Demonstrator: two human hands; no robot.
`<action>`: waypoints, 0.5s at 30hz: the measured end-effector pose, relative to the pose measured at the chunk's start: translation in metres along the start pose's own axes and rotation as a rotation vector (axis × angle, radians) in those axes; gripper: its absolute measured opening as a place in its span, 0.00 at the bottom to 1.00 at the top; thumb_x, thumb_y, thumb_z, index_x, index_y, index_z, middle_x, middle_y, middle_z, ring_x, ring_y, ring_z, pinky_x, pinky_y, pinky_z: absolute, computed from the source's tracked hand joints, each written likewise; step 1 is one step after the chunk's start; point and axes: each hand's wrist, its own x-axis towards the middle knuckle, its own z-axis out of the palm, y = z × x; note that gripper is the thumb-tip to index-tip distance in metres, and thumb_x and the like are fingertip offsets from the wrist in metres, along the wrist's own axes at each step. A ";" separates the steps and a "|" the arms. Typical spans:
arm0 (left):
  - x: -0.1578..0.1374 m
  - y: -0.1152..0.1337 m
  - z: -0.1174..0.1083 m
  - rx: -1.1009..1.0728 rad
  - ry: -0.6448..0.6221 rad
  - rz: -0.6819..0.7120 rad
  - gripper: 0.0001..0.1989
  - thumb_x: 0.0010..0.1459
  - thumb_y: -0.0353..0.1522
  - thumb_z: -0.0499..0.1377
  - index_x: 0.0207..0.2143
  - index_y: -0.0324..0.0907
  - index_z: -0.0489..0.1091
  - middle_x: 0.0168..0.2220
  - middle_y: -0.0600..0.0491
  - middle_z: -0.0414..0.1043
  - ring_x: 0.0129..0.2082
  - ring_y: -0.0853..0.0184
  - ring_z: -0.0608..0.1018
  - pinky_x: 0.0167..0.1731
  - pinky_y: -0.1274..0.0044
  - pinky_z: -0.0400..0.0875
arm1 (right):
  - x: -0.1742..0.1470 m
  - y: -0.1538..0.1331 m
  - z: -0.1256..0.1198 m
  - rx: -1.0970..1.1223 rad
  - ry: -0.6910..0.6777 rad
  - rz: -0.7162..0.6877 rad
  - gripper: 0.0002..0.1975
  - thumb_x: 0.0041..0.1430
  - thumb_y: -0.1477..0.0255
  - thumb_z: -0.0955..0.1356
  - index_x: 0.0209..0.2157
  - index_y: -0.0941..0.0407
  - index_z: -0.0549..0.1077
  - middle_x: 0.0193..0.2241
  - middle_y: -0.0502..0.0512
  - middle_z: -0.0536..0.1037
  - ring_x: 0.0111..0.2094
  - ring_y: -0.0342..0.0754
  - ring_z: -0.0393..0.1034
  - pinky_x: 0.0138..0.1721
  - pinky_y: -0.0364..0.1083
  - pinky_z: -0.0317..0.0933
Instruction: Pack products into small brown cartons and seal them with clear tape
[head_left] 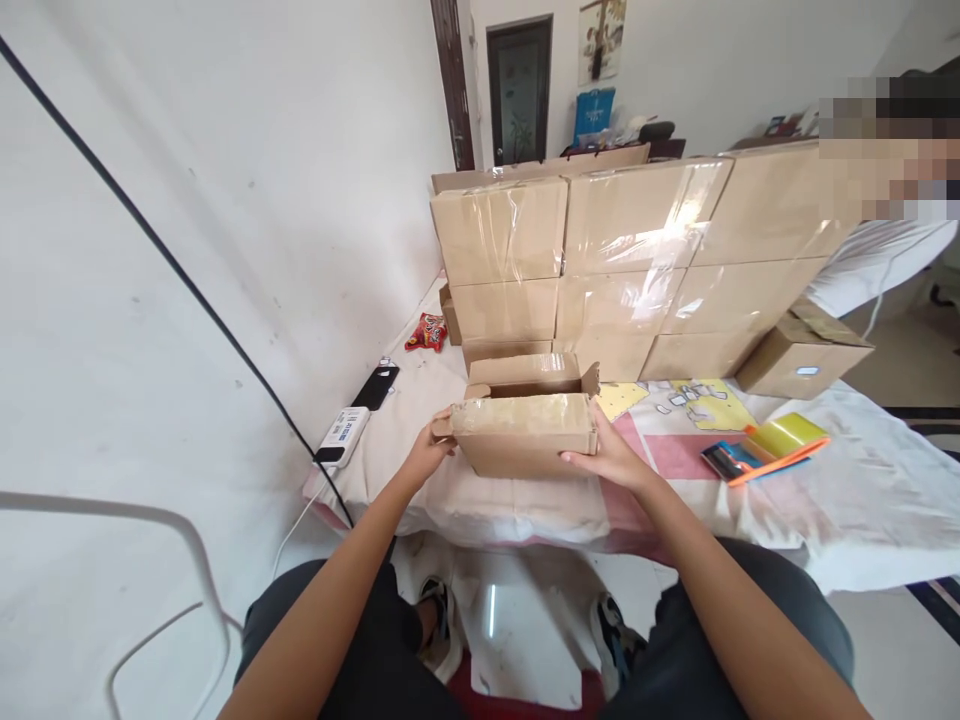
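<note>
In front of me on the cloth-covered table stands an open cardboard box (525,450), its top flaps raised and a strip of tape along the near edge. My left hand (433,448) grips its left side, where a small side flap sticks out. At the right side, my right hand (609,455) holds the box near its corner, thumb on the front face. The fingers behind the box are partly hidden. Only a dark strip of the box's inside shows, so its contents cannot be seen.
A wall of taped cardboard boxes (622,240) rises behind. At left lie a red snack packet (427,332), a black phone (375,387) and a white power strip (343,437). Rightward are a smaller box (802,350) and a yellow tape roll (787,437) beside orange-and-blue items. Another person sits far right.
</note>
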 end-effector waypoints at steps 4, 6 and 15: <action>0.003 -0.001 -0.003 0.012 0.007 -0.018 0.20 0.58 0.37 0.55 0.50 0.40 0.73 0.44 0.44 0.79 0.36 0.61 0.80 0.29 0.72 0.76 | 0.001 -0.001 0.006 0.097 -0.036 0.050 0.53 0.53 0.56 0.76 0.71 0.48 0.44 0.66 0.64 0.62 0.67 0.60 0.59 0.67 0.61 0.55; 0.011 0.013 -0.017 0.034 0.086 0.012 0.21 0.63 0.39 0.50 0.54 0.42 0.72 0.51 0.43 0.76 0.44 0.60 0.79 0.36 0.71 0.76 | 0.001 -0.003 0.011 0.147 -0.044 0.047 0.49 0.54 0.57 0.75 0.70 0.48 0.48 0.64 0.63 0.64 0.66 0.59 0.61 0.65 0.59 0.59; 0.073 0.117 -0.041 0.725 -0.509 0.504 0.21 0.70 0.42 0.48 0.40 0.52 0.81 0.72 0.61 0.51 0.72 0.51 0.50 0.69 0.54 0.46 | 0.010 -0.008 0.013 0.077 -0.081 0.013 0.42 0.53 0.56 0.75 0.64 0.51 0.57 0.58 0.61 0.68 0.60 0.61 0.66 0.60 0.59 0.64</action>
